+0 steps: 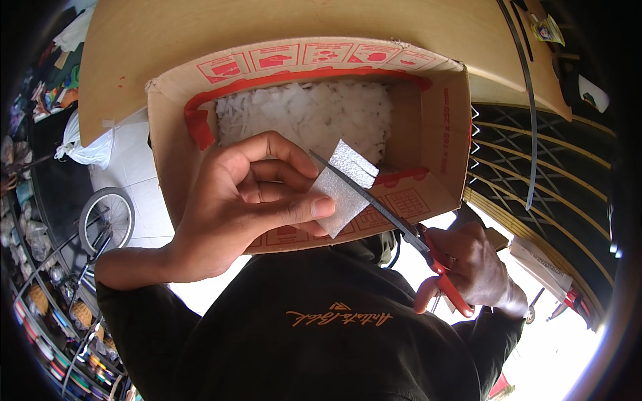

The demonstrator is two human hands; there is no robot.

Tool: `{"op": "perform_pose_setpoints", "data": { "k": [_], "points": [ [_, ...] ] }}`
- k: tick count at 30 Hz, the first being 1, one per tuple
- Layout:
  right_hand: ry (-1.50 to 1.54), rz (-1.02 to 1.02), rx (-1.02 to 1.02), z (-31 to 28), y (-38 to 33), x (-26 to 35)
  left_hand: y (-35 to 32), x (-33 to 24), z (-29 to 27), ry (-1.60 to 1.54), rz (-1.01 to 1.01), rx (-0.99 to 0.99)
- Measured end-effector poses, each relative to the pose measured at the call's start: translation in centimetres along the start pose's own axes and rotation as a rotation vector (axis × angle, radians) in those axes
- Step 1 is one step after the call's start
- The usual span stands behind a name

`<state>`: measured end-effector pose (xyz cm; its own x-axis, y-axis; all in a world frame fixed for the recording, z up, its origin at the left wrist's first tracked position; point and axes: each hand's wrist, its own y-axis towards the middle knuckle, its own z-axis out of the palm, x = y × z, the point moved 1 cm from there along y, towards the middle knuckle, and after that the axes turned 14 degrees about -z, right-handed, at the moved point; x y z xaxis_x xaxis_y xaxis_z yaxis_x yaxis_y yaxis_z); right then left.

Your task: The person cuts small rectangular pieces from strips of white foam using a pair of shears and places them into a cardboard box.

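My left hand [244, 200] pinches a small piece of white foam sheet [339, 200] between thumb and fingers, over the near side of a cardboard box. My right hand [468, 267] grips red-handled scissors [411, 230], their dark blades lying across the foam sheet from lower right to upper left. Part of the sheet shows beyond the blades. Below my hands is the open cardboard box [445, 144] with red tape along its rim. Many cut white foam pieces [301, 110] fill much of it.
A tan table [267, 23] lies beyond and around the box. At the left are a white plastic bag [85, 144], a bicycle wheel [107, 220] and crowded shelves [50, 294]. A folding metal gate [542, 154] stands at the right, with a dark strap [529, 120] hanging before it.
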<state>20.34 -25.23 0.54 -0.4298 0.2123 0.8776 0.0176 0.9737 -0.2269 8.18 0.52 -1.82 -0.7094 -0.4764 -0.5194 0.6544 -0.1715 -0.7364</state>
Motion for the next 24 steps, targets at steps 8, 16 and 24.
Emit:
{"op": "perform_pose_setpoints", "data": {
  "k": [8, 16, 24],
  "points": [
    [0.032, 0.009, -0.068, 0.9, -0.1, 0.2, 0.1, 0.7, -0.7, 0.086, 0.072, -0.02],
    [0.069, -0.012, -0.111, 2.5, -0.3, 0.7, 0.2, 0.6, -0.9, -0.07, 0.102, -0.063],
    [-0.073, -0.021, -0.128, 0.7, 0.1, 0.4, 0.3, 0.9, -0.1, -0.065, 0.1, -0.012]
  ]
}}
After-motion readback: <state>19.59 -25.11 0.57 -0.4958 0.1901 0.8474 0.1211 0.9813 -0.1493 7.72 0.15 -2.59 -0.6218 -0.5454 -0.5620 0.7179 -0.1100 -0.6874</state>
